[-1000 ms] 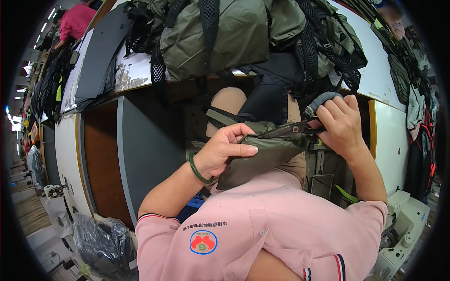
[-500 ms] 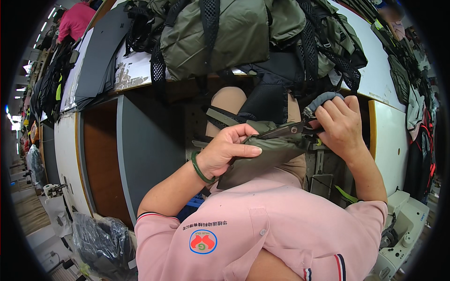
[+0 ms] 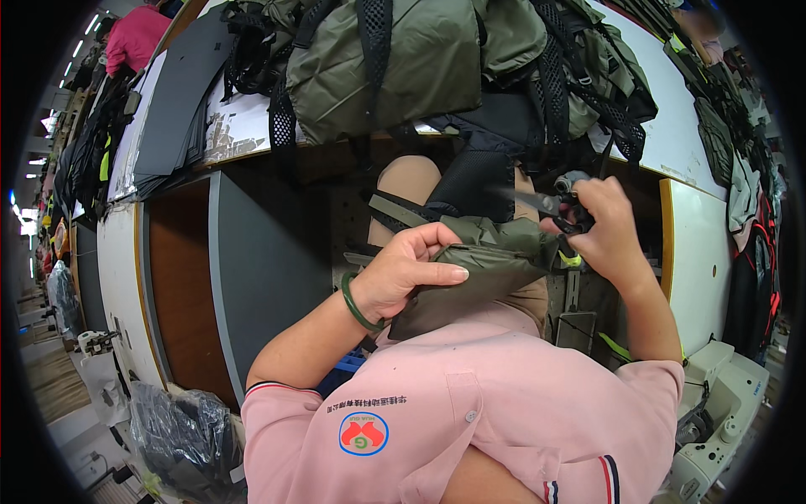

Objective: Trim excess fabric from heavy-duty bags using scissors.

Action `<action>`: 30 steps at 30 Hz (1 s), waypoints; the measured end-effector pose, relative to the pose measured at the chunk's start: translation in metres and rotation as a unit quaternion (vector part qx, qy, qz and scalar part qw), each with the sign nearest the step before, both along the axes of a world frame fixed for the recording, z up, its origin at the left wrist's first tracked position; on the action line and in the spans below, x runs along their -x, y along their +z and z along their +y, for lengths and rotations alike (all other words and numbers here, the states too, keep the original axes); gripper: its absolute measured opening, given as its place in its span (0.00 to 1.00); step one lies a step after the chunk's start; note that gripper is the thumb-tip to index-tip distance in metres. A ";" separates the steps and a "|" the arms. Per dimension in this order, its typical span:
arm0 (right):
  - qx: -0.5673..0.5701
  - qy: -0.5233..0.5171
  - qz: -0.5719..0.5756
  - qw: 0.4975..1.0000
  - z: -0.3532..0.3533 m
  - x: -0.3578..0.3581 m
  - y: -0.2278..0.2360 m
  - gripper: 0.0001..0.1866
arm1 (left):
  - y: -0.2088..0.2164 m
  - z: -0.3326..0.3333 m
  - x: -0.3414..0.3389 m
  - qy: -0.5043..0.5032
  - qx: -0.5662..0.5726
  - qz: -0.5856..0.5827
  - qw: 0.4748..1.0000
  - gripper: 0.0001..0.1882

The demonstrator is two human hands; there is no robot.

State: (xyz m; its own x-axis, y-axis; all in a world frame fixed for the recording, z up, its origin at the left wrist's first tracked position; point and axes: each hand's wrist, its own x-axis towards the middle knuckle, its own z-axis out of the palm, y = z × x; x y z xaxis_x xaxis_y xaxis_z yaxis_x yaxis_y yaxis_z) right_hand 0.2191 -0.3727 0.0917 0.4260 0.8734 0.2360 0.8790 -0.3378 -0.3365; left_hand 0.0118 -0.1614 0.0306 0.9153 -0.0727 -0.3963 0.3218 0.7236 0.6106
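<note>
My left hand (image 3: 393, 279), with a green bangle at its wrist, pinches an olive-green fabric piece (image 3: 487, 275) between thumb and fingers. The fabric spreads to the right over my lap, and a seam or fold runs along its upper part. In my right hand (image 3: 611, 228) is a pair of dark-handled scissors (image 3: 575, 217). Part of its handle appears wrapped in grey cloth. The blades point left, slightly blurred, above the fabric's right end and apart from it. Black mesh padding (image 3: 474, 186) with straps hangs over my knees just beyond the fabric.
Olive backpacks (image 3: 386, 76) with black mesh straps are heaped on the white worktable (image 3: 235, 134) ahead. Dark grey sheets (image 3: 176, 101) are stacked at its left. A grey panel (image 3: 260, 260) stands below. A white sewing machine (image 3: 722, 420) is at lower right, a plastic-wrapped bundle (image 3: 180, 437) at lower left.
My right hand has lifted the scissors up off the fabric's upper edge, and their blades now show above it. The fabric's right end has slackened. My left hand keeps its place.
</note>
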 end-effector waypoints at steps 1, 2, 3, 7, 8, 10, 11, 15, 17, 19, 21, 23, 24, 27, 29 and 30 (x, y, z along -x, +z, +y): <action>0.021 -0.019 0.135 0.990 0.000 0.005 0.002 0.22 | -0.001 -0.001 0.000 -0.001 0.000 0.000 1.000 0.14; 0.019 -0.008 0.352 0.936 0.003 0.007 -0.002 0.22 | -0.002 -0.003 0.001 0.023 -0.074 -0.033 0.996 0.13; 0.036 0.017 0.387 0.921 0.006 0.012 -0.006 0.21 | -0.002 -0.004 0.002 0.047 -0.148 -0.065 0.986 0.14; 0.046 0.120 0.349 0.928 0.009 0.024 -0.026 0.19 | 0.006 0.000 0.004 0.101 -0.559 -0.239 0.788 0.16; 0.045 0.122 0.350 0.928 0.009 0.025 -0.027 0.19 | 0.006 0.001 0.005 0.101 -0.560 -0.238 0.787 0.16; 0.051 0.097 0.392 0.913 0.008 0.025 -0.028 0.20 | 0.003 0.002 0.007 0.118 -0.638 -0.306 0.697 0.17; 0.051 0.097 0.392 0.913 0.007 0.022 -0.027 0.20 | 0.004 0.002 0.007 0.120 -0.651 -0.314 0.681 0.18; 0.037 0.150 0.122 0.980 0.003 0.009 -0.010 0.21 | 0.003 0.002 0.009 0.124 -0.642 -0.291 0.698 0.18; 0.024 0.155 -0.011 0.987 0.003 0.006 -0.004 0.22 | 0.001 0.003 0.008 0.124 -0.619 -0.278 0.724 0.18; 0.026 0.160 -0.040 0.986 0.003 0.004 -0.001 0.22 | 0.002 0.002 0.008 0.117 -0.613 -0.270 0.733 0.18; 0.035 0.166 -0.086 0.982 0.005 0.005 0.005 0.23 | 0.002 0.002 0.007 0.108 -0.607 -0.263 0.742 0.18; 0.034 0.166 -0.095 0.981 0.007 0.006 0.008 0.22 | 0.003 0.002 0.007 0.097 -0.602 -0.262 0.748 0.18; 0.034 0.167 -0.103 0.980 0.008 0.006 0.009 0.22 | 0.003 0.002 0.007 0.097 -0.602 -0.262 0.748 0.18; 0.024 0.170 -0.106 0.979 0.011 0.008 0.011 0.21 | 0.004 0.002 0.007 0.087 -0.602 -0.254 0.752 0.17; 0.021 0.172 -0.114 0.978 0.012 0.009 0.011 0.20 | 0.003 0.002 0.007 0.089 -0.597 -0.252 0.756 0.17; 0.019 0.173 -0.122 0.977 0.012 0.009 0.011 0.20 | 0.003 0.002 0.008 0.089 -0.597 -0.252 0.756 0.17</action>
